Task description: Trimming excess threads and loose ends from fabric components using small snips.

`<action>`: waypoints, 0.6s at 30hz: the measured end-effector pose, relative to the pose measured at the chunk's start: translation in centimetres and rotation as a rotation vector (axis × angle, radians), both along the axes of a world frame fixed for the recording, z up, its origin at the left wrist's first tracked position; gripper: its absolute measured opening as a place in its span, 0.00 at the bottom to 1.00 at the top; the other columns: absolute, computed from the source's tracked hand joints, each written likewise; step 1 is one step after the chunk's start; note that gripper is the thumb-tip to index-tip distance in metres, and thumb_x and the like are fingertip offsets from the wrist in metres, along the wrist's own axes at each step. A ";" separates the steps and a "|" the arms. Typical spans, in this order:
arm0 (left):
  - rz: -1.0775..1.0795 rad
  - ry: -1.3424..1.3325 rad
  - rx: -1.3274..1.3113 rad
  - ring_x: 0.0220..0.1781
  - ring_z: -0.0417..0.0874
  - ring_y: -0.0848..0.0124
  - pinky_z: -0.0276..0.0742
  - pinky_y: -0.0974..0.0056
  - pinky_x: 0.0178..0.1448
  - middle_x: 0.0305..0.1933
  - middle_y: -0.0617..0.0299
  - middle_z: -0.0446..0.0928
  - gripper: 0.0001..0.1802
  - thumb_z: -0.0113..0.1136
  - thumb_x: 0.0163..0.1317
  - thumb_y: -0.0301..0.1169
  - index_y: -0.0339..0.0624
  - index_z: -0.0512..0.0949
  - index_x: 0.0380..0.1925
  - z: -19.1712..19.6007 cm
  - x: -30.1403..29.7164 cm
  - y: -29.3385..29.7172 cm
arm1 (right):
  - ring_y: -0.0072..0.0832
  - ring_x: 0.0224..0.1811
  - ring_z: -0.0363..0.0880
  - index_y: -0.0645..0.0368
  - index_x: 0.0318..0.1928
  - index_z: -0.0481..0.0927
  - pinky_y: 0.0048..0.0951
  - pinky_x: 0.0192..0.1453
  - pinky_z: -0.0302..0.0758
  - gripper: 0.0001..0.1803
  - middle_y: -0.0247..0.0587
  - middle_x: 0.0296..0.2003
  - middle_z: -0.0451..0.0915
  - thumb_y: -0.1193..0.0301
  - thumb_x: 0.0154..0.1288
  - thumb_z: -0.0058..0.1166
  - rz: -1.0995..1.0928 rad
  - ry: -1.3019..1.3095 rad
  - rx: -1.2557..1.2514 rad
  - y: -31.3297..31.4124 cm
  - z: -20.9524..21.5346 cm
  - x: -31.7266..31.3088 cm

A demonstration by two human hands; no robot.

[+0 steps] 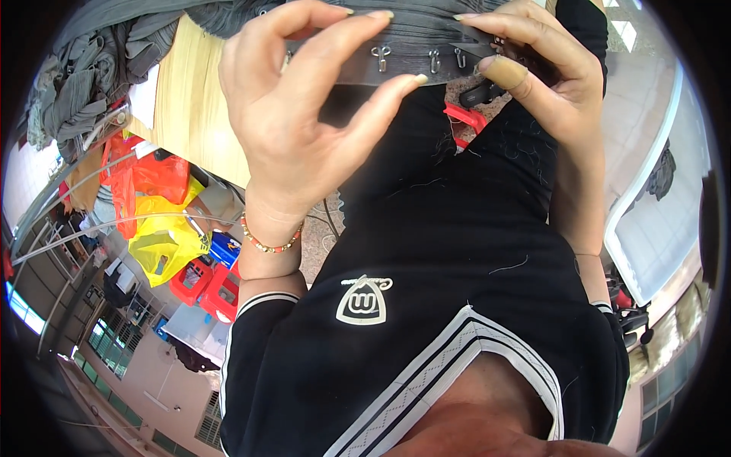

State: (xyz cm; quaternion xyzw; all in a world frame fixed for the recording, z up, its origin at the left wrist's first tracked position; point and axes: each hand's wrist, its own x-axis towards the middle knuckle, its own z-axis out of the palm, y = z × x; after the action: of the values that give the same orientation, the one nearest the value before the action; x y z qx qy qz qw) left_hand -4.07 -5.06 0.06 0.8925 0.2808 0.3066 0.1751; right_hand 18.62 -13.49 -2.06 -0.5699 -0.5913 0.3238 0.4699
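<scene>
Grey pleated fabric (426, 34) lies across the top of the view, with a smooth edge band along its near side. Several metal hooks stand on that band, among them a hook (381, 59) in the gap of my left hand and another hook (435, 61) further right. My left hand (297, 99) is over the fabric with thumb and fingers spread, nothing between them. At the right end of the band, my right hand (552, 72) has its fingers curled around something small and dark that I cannot make out. A tan wrap covers its thumb.
At the left a pale wooden board (199, 99) adjoins piled grey garments (84, 76). Below hang a red bag (152, 179) and a yellow bag (164, 236), near red plastic stools (205, 286). A white-edged surface (655, 221) stands at the right. Loose threads cling to my black clothing.
</scene>
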 end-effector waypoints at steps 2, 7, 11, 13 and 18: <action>0.010 0.061 0.044 0.48 0.77 0.70 0.73 0.68 0.52 0.49 0.62 0.76 0.25 0.81 0.46 0.27 0.46 0.87 0.49 0.2 0.6 -0.1 | 0.23 0.35 0.77 0.65 0.49 0.88 0.23 0.39 0.69 0.19 0.39 0.36 0.82 0.75 0.55 0.73 -0.039 0.020 -0.069 -0.3 0.8 0.1; 0.012 0.109 0.129 0.45 0.75 0.71 0.72 0.68 0.48 0.47 0.63 0.76 0.21 0.80 0.47 0.27 0.48 0.89 0.45 0.1 0.7 0.4 | 0.22 0.35 0.76 0.65 0.50 0.87 0.22 0.38 0.69 0.19 0.38 0.35 0.82 0.76 0.55 0.72 -0.050 0.084 -0.034 -0.7 0.6 0.5; 0.033 0.160 0.272 0.43 0.77 0.71 0.73 0.68 0.45 0.42 0.64 0.79 0.15 0.78 0.51 0.26 0.47 0.90 0.41 0.0 0.7 0.4 | 0.22 0.36 0.76 0.65 0.50 0.87 0.22 0.38 0.69 0.19 0.38 0.35 0.82 0.77 0.55 0.71 -0.030 0.116 -0.012 -0.6 0.3 0.5; 0.004 0.054 0.237 0.42 0.77 0.65 0.71 0.63 0.45 0.40 0.65 0.79 0.12 0.76 0.49 0.24 0.47 0.89 0.36 -0.6 0.6 0.5 | 0.23 0.36 0.77 0.65 0.50 0.87 0.23 0.39 0.70 0.19 0.39 0.35 0.83 0.77 0.55 0.71 -0.032 0.100 0.027 -0.6 0.3 0.5; -0.036 -0.026 -0.001 0.40 0.79 0.66 0.72 0.64 0.44 0.38 0.62 0.81 0.06 0.73 0.54 0.23 0.41 0.85 0.32 0.2 1.2 0.8 | 0.23 0.36 0.77 0.65 0.50 0.87 0.23 0.39 0.71 0.19 0.40 0.35 0.83 0.77 0.55 0.71 -0.051 0.103 0.014 -1.1 0.5 0.6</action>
State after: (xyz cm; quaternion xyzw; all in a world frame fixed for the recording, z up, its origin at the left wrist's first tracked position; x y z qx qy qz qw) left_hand -2.86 -4.23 0.25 0.8932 0.2626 0.3150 0.1844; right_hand 19.24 -14.63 -1.57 -0.5639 -0.5541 0.3364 0.5117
